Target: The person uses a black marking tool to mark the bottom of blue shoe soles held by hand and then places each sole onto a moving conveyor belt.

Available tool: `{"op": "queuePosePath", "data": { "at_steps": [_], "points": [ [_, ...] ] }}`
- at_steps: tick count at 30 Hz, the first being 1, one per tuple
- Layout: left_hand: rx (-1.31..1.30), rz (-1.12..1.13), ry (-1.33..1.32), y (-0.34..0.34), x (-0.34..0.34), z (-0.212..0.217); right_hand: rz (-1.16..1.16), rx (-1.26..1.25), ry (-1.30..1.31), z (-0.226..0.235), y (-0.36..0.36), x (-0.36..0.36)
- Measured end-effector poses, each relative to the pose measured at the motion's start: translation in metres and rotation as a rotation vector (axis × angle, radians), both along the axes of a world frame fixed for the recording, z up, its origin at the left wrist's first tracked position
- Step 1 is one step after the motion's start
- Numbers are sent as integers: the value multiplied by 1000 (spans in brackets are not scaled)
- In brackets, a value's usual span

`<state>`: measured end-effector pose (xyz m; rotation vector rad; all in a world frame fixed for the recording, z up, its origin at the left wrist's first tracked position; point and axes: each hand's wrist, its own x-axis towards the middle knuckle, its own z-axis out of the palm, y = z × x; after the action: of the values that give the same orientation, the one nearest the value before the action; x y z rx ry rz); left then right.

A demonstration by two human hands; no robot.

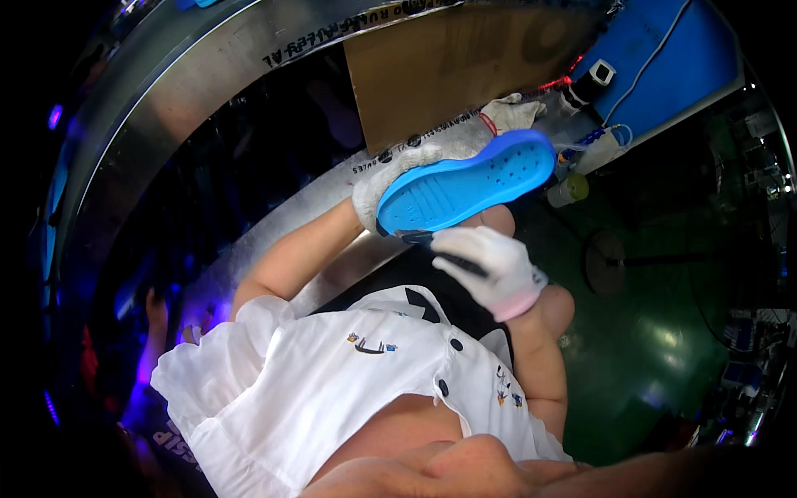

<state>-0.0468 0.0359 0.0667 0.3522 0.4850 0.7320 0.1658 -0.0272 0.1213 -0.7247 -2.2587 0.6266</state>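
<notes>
A bright blue foam shoe sole with a raised rim, ridges and small holes is held tilted in front of me. My left hand, in a whitish knit glove, is closed around its heel end and far side. My right hand, in a white glove with a pink cuff, is at the near edge of the sole with its fingers bent together. A small dark piece shows at the sole's edge by those fingertips; its kind is unclear. Whatever the right fingers hold is mostly hidden.
Beyond the sole are a metal ledge and a cardboard sheet. A loose white glove, a black bottle-like thing and a pale roll-like thing lie to the right. A blue panel with a cable stands at the far right.
</notes>
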Motion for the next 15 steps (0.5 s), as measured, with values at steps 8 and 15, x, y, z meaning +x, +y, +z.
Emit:
{"op": "queuePosePath", "data": {
  "at_steps": [8,15],
  "points": [
    [239,25,312,9,-9,8,-72,-50,73,-4,-10,-5],
    [104,-49,470,13,-6,23,-52,60,-126,6,-13,5]
  ]
}}
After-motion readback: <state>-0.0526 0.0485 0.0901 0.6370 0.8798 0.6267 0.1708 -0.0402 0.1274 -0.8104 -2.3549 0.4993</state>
